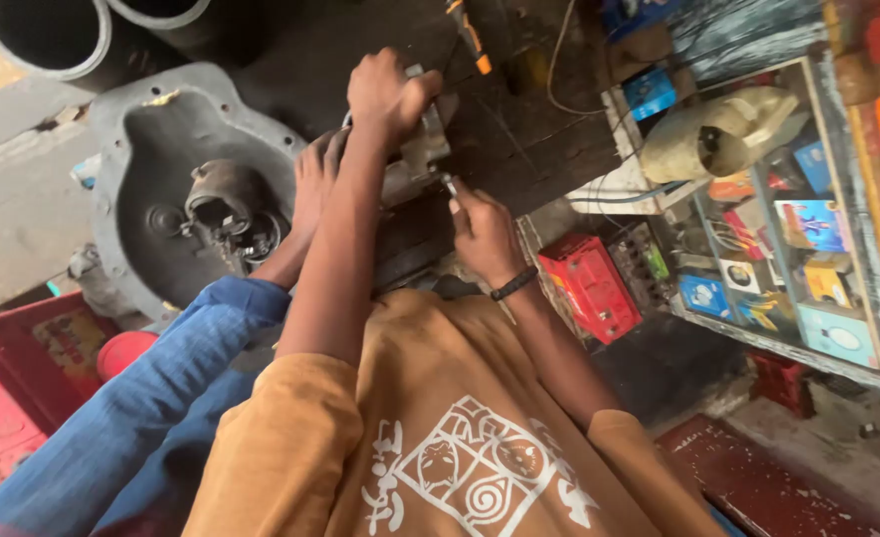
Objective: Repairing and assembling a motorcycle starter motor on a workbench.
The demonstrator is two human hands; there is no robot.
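**A:** So, how would that metal part handle?

**B:** Heavy for its size, I'd judge, and rigid: bare grey casting, possibly greasy, so slippery. It sits on the dark bench. The left hand is clamped over the top of it. That broad top looks like the safest hold, well away from the thin bits.

**A:** And the right hand?

**B:** Just below the part, fist closed around a thin tool whose tip touches the part's lower edge. A co-worker's hand, on a blue sleeve, presses the part's left side.

**A:** Counts?

**B:** One part, one thin tool, three hands at it. Left of the part lies one big grey housing, with two black pipes up beyond it. Above the part is one orange-handled screwdriver; down right, one red battery.
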